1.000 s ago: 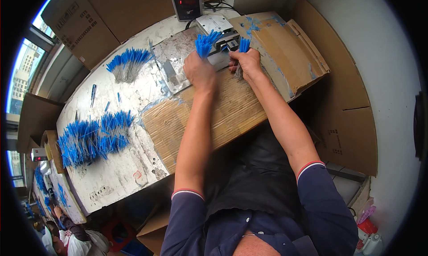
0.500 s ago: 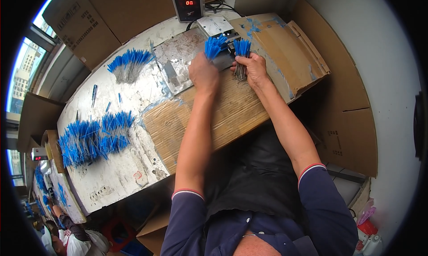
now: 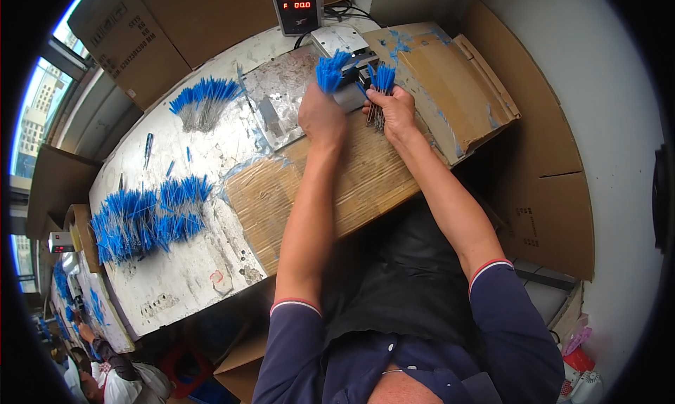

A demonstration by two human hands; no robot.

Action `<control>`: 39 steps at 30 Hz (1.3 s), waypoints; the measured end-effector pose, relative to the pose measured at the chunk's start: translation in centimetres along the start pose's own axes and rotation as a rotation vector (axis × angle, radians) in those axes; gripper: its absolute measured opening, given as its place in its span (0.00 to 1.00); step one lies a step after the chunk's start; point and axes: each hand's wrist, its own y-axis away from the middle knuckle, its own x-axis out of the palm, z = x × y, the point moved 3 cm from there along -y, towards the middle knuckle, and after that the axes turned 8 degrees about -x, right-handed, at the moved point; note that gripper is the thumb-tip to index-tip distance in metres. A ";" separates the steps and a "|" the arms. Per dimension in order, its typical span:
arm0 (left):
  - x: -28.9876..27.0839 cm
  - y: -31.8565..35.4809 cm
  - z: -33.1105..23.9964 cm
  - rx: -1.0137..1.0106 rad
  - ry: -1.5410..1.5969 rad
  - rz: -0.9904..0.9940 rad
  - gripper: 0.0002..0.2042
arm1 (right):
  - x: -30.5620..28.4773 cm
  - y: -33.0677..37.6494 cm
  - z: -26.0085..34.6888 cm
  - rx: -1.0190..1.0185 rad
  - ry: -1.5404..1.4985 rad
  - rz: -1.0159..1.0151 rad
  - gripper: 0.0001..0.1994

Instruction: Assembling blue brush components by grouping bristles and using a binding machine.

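My left hand [image 3: 323, 116], smeared by motion, is closed around a bundle of blue-tipped thin wires [image 3: 332, 71], blue ends pointing away from me. Its fingertips are mostly hidden. My right hand [image 3: 395, 110] grips a second bundle of blue-tipped wires [image 3: 380, 79] between thumb and fingers, with the grey ends hanging below. One blue tip slants out of that bundle toward the left. Between and just beyond both hands sits a small metal machine [image 3: 341, 40] with a dark part at its near side.
A display box [image 3: 297, 10] with red digits stands behind the machine. Wire piles lie on the white table at left, one near [image 3: 148, 221], one farther [image 3: 204, 101]. A pen [image 3: 148, 151] lies between them. Cardboard [image 3: 281, 200] covers the near edge; a taped carton [image 3: 443, 80] stands right. Another person works at lower left.
The left bundle has shifted slightly left, away from the machine. In my right hand the bundle looks looser, with one piece slanting left. The display's digits have changed.
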 end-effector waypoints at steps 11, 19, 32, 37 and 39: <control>0.5 0.5 -0.9 -0.037 0.409 0.142 0.05 | 2.2 1.2 -0.2 -0.152 0.007 0.165 0.06; -0.6 1.0 -2.4 -0.239 0.457 0.152 0.04 | 0.5 1.7 0.2 0.105 0.077 0.120 0.08; 0.5 -0.3 1.2 -0.165 0.430 -0.100 0.06 | 1.4 -1.4 0.5 0.045 0.196 -0.102 0.06; 0.3 -0.3 0.8 -0.145 0.252 -0.156 0.09 | 1.3 -1.5 0.3 0.057 0.141 -0.107 0.06; 0.2 -0.3 0.8 -0.122 0.197 -0.180 0.10 | 1.3 -1.3 0.5 0.066 0.096 -0.127 0.07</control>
